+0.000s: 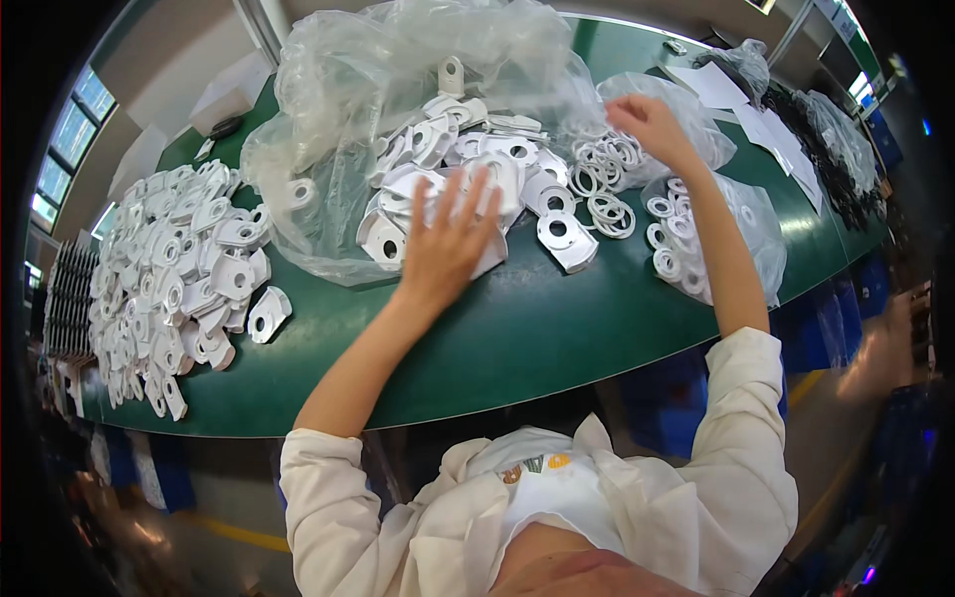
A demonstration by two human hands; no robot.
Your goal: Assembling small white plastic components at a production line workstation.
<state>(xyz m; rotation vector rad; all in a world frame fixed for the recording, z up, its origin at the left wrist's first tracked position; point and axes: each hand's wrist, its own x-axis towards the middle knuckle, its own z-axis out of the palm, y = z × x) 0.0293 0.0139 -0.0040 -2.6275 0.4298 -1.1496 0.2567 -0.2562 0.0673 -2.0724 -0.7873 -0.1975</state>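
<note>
My left hand point(448, 244) is spread open over a heap of white plastic parts point(423, 139), flat plates with a round hole. The heap lies in the mouth of a large clear plastic bag point(338, 90). Its fingers are slightly blurred, and the parts under the palm are hidden. To the right, my right hand point(652, 129) is beside a clear bag point(701, 149), above loose white rings point(607, 164). Its fingers are curled together, and anything between them is too small to make out. A single holed part point(567, 242) lies in front of the heap.
At the left, a large pile of similar white parts point(169, 269) spreads over the green table point(477, 338). A smaller bag of white rings point(686, 239) lies near my right forearm. Paper sheets point(786, 144) and black strands point(836, 169) are at the far right.
</note>
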